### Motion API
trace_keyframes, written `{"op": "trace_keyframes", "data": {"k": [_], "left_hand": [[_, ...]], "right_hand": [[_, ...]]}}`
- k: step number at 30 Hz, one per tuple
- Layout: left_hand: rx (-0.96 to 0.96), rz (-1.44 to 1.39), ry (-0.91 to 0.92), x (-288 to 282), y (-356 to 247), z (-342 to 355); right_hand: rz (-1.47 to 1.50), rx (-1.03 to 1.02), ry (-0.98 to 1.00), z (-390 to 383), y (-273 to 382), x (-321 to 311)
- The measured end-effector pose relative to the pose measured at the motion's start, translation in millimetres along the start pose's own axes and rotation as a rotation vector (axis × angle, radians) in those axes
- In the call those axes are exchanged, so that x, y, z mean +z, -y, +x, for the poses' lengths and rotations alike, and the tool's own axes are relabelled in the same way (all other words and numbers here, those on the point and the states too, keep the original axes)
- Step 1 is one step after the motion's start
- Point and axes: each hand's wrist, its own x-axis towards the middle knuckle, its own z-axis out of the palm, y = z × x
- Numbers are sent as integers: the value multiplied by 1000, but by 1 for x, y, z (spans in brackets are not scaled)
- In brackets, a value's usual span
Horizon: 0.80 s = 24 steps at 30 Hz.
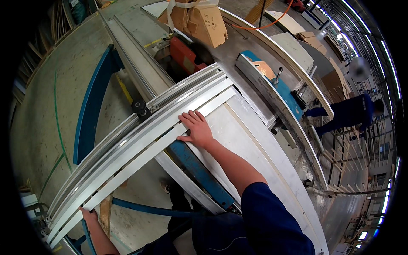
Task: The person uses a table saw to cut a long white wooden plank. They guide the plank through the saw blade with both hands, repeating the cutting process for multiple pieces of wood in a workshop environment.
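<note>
While the right hand [195,128] lies flat and open-fingered on the long white strip [140,153] resting across the saw table's sliding carriage [127,136], the left hand [88,213] grips that strip's near end at lower left.

Bright, sharp, fisheye-bent edges, dark rim

Occlusions and cut-offs, head view.
Left hand [88,213]: only knuckles and fingertips show at the near end of the long white strip [140,154]; palm hidden beneath it, forearm cut by the lower edge. Strip's near end lost in the dark fisheye rim. Right hand [195,128]: palm side unseen against the strip. Distant person [349,111]: head blurred, legs partly behind the machine fence [272,91]. Cardboard box [199,19]: top cropped.
</note>
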Motion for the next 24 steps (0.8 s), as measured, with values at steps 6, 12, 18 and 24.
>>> {"op": "trace_keyframes", "data": {"k": [6, 12, 18, 24], "left_hand": [[-47, 80, -32, -8, 3, 10], [44, 358, -65, -95, -41, 13], [219, 1404, -695, -27, -22, -72], [1078, 1396, -612, -89, -31, -72]], "right_hand": [[-10, -8, -12, -1, 0, -7], [46, -34, 44, -24, 8, 0], [42, 28, 147, -45, 13, -31], [155, 13, 286, -90, 38, -55]]}}
